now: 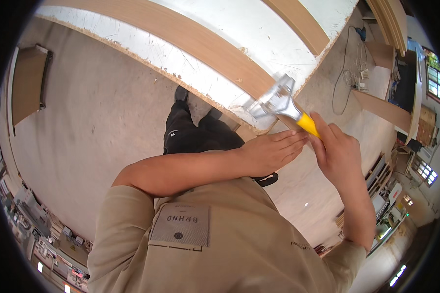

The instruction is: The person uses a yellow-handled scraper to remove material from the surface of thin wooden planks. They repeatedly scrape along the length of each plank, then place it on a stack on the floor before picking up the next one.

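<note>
A scraper [280, 99] with a silvery metal head and a yellow handle is in my right hand [336, 150], its fingers wrapped round the handle. The scraper's head lies over the near right corner of a white panel [208, 83], across the end of a wood-coloured strip [200, 41]; whether the blade touches the surface I cannot tell. My left hand [275, 150] reaches across my body with its fingers stretched out and together. Its fingertips are right beside the yellow handle and partly overlap my right hand; contact is hard to make out.
A second wood-coloured strip [300, 24] runs along the panel farther off. Beyond the panel's right edge, a cable [344, 68] trails on the floor near wooden boards [384, 110]. A brown board [28, 88] stands at far left. The panel's near edge is rough and chipped.
</note>
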Motion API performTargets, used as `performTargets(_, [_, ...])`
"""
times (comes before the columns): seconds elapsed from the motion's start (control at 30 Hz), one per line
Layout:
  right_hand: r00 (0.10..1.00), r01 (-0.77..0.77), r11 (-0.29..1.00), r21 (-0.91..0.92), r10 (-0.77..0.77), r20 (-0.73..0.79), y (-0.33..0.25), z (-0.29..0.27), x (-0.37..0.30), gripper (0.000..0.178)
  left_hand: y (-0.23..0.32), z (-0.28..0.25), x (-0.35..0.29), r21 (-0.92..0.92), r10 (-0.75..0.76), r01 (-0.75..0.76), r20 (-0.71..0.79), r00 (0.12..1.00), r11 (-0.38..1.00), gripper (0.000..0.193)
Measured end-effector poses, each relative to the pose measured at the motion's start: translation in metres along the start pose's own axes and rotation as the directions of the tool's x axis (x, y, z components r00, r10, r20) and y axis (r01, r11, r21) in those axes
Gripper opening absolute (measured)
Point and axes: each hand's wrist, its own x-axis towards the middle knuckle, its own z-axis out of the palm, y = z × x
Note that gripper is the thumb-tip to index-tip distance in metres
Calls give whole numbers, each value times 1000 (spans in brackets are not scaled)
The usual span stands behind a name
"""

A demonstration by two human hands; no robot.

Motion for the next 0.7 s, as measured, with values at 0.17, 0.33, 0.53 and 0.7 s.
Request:
performTargets(0.17, [999,28,998,-57,-27,19,-28,-15,50,42,-3,6,1,-214,-18,18,0,1000,977,43])
performTargets(0.33, [999,41,996,-83,-41,0,-57,-24,90,39,-2,11,4,-294,-35,4,-99,994,956,39])
performTargets(0.53, [994,108,990,-94,-110,-19,-116,-49,170,27,-5,14,5,-112,96,-96,-12,995,989,37])
performTargets(0.7, [998,65,990,-128,-62,27,-166,-68,231,36,-28,-16,8,-334,-17,23,21,1000,942,36])
